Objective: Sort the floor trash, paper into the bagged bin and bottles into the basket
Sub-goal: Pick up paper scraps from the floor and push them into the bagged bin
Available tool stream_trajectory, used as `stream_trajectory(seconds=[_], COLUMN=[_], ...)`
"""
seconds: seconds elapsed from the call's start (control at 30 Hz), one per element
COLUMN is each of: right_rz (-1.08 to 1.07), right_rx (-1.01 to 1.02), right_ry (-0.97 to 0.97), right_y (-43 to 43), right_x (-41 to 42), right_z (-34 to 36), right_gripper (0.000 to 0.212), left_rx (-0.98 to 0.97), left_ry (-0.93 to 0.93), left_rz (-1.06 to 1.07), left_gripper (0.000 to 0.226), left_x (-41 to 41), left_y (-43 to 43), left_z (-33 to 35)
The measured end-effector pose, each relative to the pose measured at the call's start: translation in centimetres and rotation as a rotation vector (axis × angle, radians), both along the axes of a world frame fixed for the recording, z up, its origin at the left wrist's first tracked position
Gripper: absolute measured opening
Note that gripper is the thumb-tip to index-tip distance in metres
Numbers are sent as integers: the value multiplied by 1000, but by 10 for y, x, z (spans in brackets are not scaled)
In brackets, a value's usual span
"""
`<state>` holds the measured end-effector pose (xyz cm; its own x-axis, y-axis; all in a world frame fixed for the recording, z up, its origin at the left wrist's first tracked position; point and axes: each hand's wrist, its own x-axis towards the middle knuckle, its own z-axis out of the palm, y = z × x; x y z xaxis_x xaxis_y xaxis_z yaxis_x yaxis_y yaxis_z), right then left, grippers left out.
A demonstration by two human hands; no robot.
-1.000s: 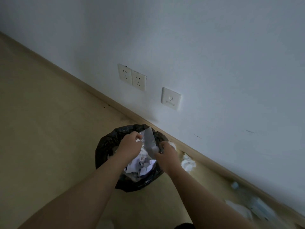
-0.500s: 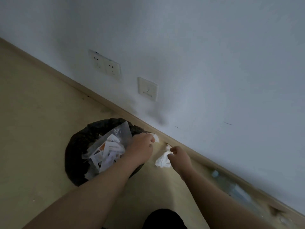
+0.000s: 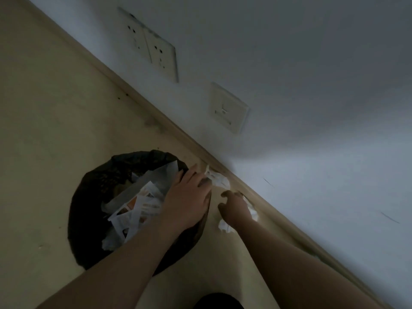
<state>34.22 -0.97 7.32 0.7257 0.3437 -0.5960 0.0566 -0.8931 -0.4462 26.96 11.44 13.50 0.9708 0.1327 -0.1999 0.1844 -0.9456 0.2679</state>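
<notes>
The bin lined with a black bag (image 3: 93,197) stands on the floor by the wall, with several sheets and wrappers of paper (image 3: 136,204) in it. My left hand (image 3: 189,197) reaches across the bin's right rim, and its fingertips pinch a small crumpled white paper (image 3: 219,179) at the skirting board. My right hand (image 3: 236,208) lies just right of the bin with its fingers curled down over a second crumpled white paper (image 3: 225,226) on the floor. That paper is partly hidden under the palm. No bottle or basket is in view.
The white wall runs diagonally close behind the bin, with a double socket (image 3: 153,47) and a single plate (image 3: 229,108) low on it. A wooden skirting board (image 3: 278,210) lines its foot. Bare beige floor (image 3: 44,108) spreads to the left. Something dark (image 3: 218,301) shows at the bottom edge.
Both hands have left the bin's opening and gone right to the crumpled papers by the skirting. The view has dropped closer to the floor, and the bottles at the right have left the view.
</notes>
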Motion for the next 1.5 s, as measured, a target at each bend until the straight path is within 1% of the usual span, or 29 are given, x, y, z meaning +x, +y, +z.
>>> stream_trajectory(seconds=[0.1,0.23,0.3,0.4,0.5,0.63,0.67,0.7,0.73,0.8,0.83,0.87,0.93,0.97,1.03,1.1,1.17,1.23,1.3,1.37,1.43,1.5], right_rz=[117,325,357,319,270,260,253,270,307,351,325,298,343,376,368,291,192,96,21,11,40,28], right_rx=[-38,-134,-142,-134,-99,-123,-137,-163,-202,-287,-298,-300,-317,-323,-294,-278,-317,-350,-312,-260,-248,-233], right_ry=[-16,-6,20,20,-79,-367,-407,-402,-352,-148,-46,3,-43,-87,-166,-264,-320,-260,-164,-138,-153,-118], right_y=[22,35,39,42,45,53,56,59,60,60,59,54,40,33,21,9,-6,-25,-41,-53,-62,-65], right_x=[12,4,-5,-19,-23,-3,7,17,26,34,31,27,10,2,-10,-15,-18,-23,-31,-42,-54,-66], right_z=[-16,-45,-64,-86,-98,-99,-97,-95,-94,-96,-98,-99,-100,-100,-97,-91,-85,-82,-83,-88,-92,-93], right_gripper=[46,53,51,39,31,39,41,43,45,53,59,64,66,64,55,44,40,44,50,49,34,19], left_rx=[46,45,28,-25,-56,-75,-85,-95,-106,-124,-124,-120,-112,-114,-94,-55,-20,14,16,8,-16,-43], left_ry=[34,-27,-61,-125,-188,-227,-237,-249,-252,-245,-245,-249,-244,-239,-249,-263,-263,-260,-257,-253,-224,-191], left_rz=[13,84,93,88,103,128,138,146,154,151,145,139,139,138,127,124,132,130,120,115,115,119], left_gripper=[42,35,33,29,25,19,17,15,14,15,15,14,13,12,6,7,8,8,8,4,5,10], left_x=[1,4,8,15,18,20,20,20,20,19,18,19,18,18,16,12,8,2,-3,-7,-12,-17], left_y=[18,29,32,30,27,30,31,31,31,29,30,30,28,28,27,26,26,25,23,22,20,17], left_z=[-9,-15,-19,-23,-26,-28,-28,-28,-27,-26,-25,-25,-22,-21,-17,-12,-10,-8,-9,-12,-15,-18])
